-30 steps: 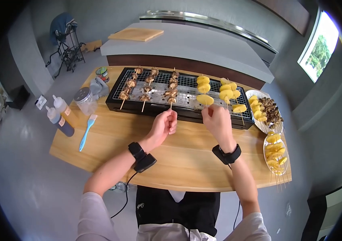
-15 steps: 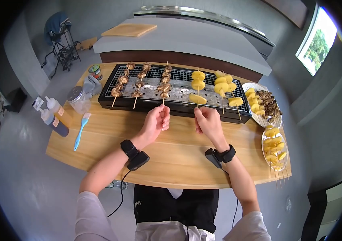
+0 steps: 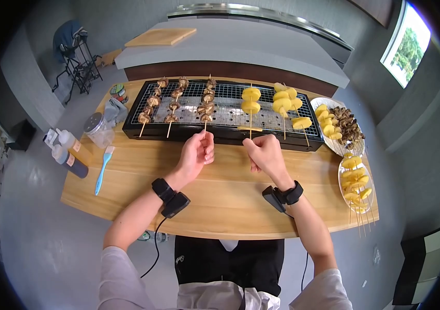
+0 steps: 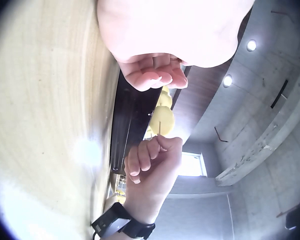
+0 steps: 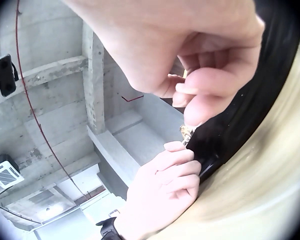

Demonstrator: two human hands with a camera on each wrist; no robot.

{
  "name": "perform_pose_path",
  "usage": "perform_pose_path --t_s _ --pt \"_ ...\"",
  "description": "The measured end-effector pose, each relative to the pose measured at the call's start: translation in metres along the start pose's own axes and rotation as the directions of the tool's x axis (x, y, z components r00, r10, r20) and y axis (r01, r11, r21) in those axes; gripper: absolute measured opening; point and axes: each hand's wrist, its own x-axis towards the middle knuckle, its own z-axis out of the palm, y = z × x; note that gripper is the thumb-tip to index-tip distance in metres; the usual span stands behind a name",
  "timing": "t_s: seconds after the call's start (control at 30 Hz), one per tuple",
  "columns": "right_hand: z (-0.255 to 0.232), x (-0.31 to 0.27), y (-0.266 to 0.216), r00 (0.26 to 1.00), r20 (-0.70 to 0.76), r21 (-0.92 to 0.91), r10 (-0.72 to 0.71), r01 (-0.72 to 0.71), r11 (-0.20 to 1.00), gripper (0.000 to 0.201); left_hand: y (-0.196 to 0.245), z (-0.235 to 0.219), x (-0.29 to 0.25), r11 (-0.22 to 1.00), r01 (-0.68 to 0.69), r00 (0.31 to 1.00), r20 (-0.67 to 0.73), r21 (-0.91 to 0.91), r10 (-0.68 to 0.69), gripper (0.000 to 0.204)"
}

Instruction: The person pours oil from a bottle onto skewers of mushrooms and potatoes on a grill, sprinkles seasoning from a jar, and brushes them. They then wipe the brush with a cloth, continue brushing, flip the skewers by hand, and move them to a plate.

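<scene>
My left hand [image 3: 194, 154] is at the grill's front edge, thumb and fingertips pinching the bottom end of a mushroom skewer [image 3: 206, 107]. To its right, my right hand [image 3: 267, 156] pinches the stick of a potato-slice skewer [image 3: 251, 107], fingers curled. Both skewers lie across the wire rack of a black grill [image 3: 228, 135]. The lowest potato slice [image 3: 249, 128] stands edge-on, apart from the two above it. In the left wrist view, the stick runs from yellow potato slices [image 4: 162, 120] into the right hand's grip.
Two more mushroom skewers [image 3: 173, 106] lie left on the rack, with potato skewers [image 3: 282, 105] at right. Plates of skewers [image 3: 340, 189] stand at the table's right. Sauce bottles [image 3: 70, 161], a jar [image 3: 98, 132] and a blue brush [image 3: 103, 170] are at left.
The lowest potato slice on the right-hand skewer has turned from broad face to thin edge. The right fist has rolled slightly; the left hand keeps its pinch. The head view has shifted slightly.
</scene>
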Motion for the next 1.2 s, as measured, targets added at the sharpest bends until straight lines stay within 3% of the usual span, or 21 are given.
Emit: perform_pose_path --t_s 0.47,0.57,0.67,0.73,0.93,1.2 --pt "0.001 0.000 -0.001 0.999 0.022 0.000 0.045 -0.045 0.999 0.043 -0.001 -0.001 0.000 1.000 0.014 1.000 -0.001 0.019 -0.014 0.031" --pt "0.003 0.000 0.001 0.998 -0.042 0.011 -0.040 0.040 0.999 0.037 -0.001 -0.001 0.000 1.000 0.008 1.000 -0.004 0.015 -0.008 0.031" --pt "0.004 0.004 0.008 0.995 -0.057 0.098 -0.086 0.092 0.991 0.037 -0.002 -0.003 0.000 1.000 -0.021 1.000 0.010 -0.005 0.021 0.029" --pt "0.005 0.007 0.012 0.994 -0.036 0.255 -0.107 0.113 0.960 0.041 0.002 -0.001 0.000 0.998 -0.064 0.998 -0.021 0.018 0.064 0.028" --pt "0.009 0.000 0.006 0.985 -0.138 0.257 -0.107 0.140 0.956 0.044 0.003 0.007 -0.004 0.992 -0.102 0.992 -0.063 0.081 0.107 0.029" --pt "0.010 0.006 0.018 0.996 -0.080 0.341 -0.048 0.073 0.937 0.039 0.002 0.008 -0.004 0.988 -0.098 0.991 -0.079 0.116 0.108 0.023"
